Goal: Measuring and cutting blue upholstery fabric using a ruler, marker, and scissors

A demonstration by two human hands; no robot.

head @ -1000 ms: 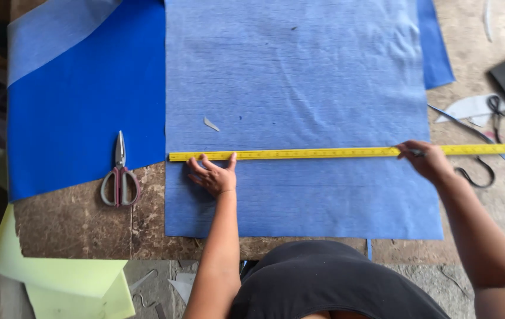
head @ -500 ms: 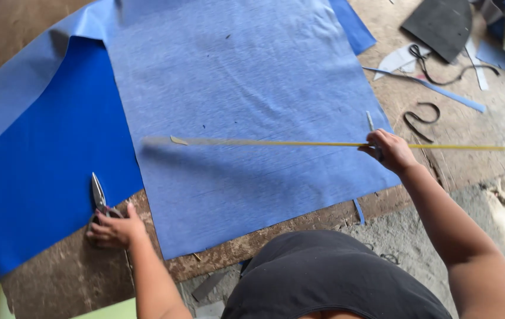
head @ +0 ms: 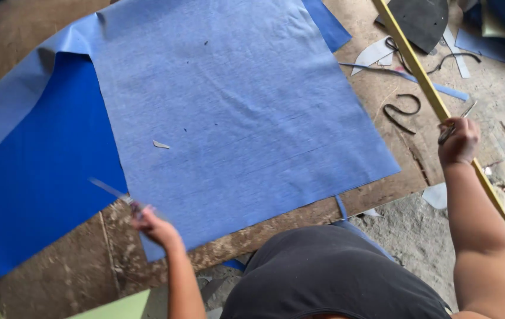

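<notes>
The left hand [head: 153,225] is clamped on blurry scissors [head: 115,194] at 8 o'clock, over the blue cloth [head: 235,112]. The right hand [head: 458,142] is closed on the yellow ruler [head: 427,88] at 3 o'clock.

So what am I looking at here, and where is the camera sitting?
There is no machine here: a person works with two bare hands, and the single camera is worn on their head, looking down. On the worn wooden table lies a large blue sheet, with a darker blue sheet partly under it. The left hand holds scissors, blurred by movement. The right hand has a grip on a long yellow ruler and a thin pen-like tool. Off-cut scraps and dark curved strips lie at the far right.
</notes>
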